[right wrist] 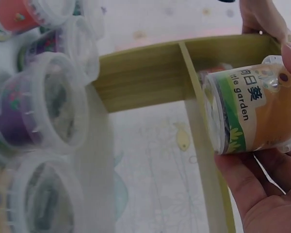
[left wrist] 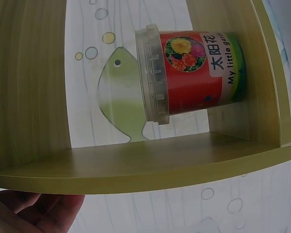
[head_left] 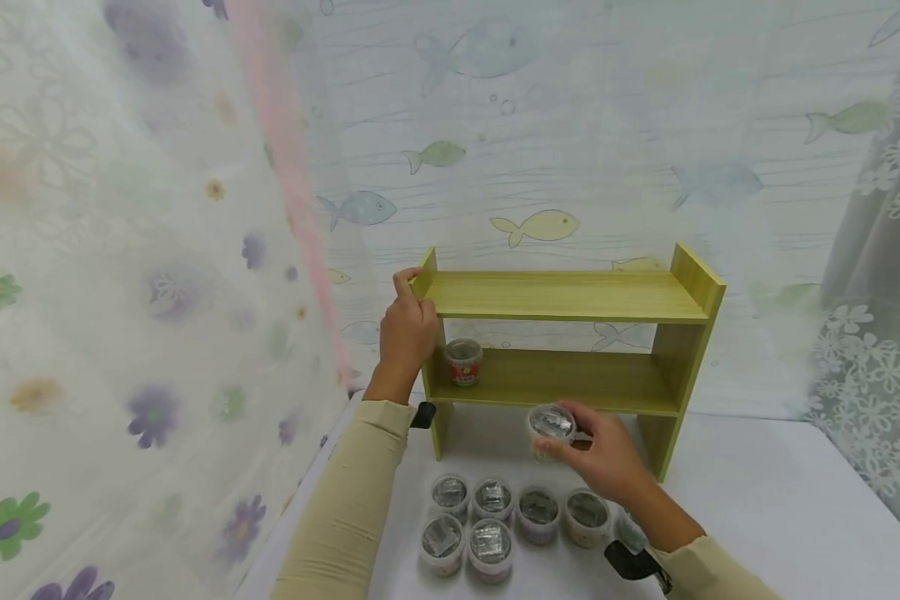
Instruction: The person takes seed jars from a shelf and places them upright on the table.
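Note:
My left hand (head_left: pixel 408 329) grips the upper left side panel of a small wooden shelf (head_left: pixel 562 296); its curled fingers (left wrist: pixel 53 211) show by the panel's outer face in the left wrist view. My right hand (head_left: pixel 607 454) holds a clear-lidded plastic tub (head_left: pixel 552 423) between thumb and fingers, in front of the lower tier. Its label is orange and green in the right wrist view, where the tub (right wrist: pixel 262 107) lies sideways. Another tub (left wrist: pixel 199 73), with a red label printed with flowers, stands at the left end of the middle tier (head_left: pixel 562 375).
Several more lidded tubs (head_left: pixel 491 542) stand grouped on the white-covered table (head_left: pixel 735 492) before the shelf. A purple-labelled tub (right wrist: pixel 19 109) is among them. Curtains printed with fish (head_left: pixel 536 225) and flowers (head_left: pixel 153 412) hang behind and at the left.

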The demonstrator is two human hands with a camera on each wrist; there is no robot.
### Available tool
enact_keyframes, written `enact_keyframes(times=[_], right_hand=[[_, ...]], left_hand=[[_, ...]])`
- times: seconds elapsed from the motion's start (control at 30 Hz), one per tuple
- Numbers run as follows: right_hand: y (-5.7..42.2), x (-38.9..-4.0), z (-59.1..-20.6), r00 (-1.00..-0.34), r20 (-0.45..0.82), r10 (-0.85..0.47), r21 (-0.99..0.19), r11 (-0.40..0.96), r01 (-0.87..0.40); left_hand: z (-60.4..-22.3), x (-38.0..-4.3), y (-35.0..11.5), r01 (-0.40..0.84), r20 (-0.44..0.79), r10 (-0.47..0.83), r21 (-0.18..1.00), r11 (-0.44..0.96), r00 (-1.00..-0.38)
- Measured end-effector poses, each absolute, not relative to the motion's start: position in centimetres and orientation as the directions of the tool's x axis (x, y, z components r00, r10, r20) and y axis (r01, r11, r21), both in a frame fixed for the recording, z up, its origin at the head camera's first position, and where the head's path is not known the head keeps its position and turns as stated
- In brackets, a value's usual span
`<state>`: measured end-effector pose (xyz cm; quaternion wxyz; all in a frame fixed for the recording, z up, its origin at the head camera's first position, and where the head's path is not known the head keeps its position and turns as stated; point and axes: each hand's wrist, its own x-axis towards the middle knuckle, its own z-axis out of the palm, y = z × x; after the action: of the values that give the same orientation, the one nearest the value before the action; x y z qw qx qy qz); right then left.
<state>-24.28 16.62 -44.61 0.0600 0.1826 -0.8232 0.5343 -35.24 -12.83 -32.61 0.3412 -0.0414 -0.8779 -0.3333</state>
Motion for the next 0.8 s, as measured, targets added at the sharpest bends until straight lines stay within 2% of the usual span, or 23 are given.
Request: enact_keyframes(times=[0.37, 0.8], right_hand=[[17.0, -22.6, -46.1, -0.912, 0.301, -0.28, -0.879, 0.289, -0.379], [17.1, -20.1, -47.8, -0.927, 0.18, -0.33, -0.947, 0.196, -0.254]], left_hand=[[-32.6, -35.3, -12.9, 0.298, 0.625, -0.152, 0.554, 0.777, -0.766], [-32.6, -35.1, -12.9, 0.308, 0.626, -0.143, 0.553, 0.774, -0.766]])
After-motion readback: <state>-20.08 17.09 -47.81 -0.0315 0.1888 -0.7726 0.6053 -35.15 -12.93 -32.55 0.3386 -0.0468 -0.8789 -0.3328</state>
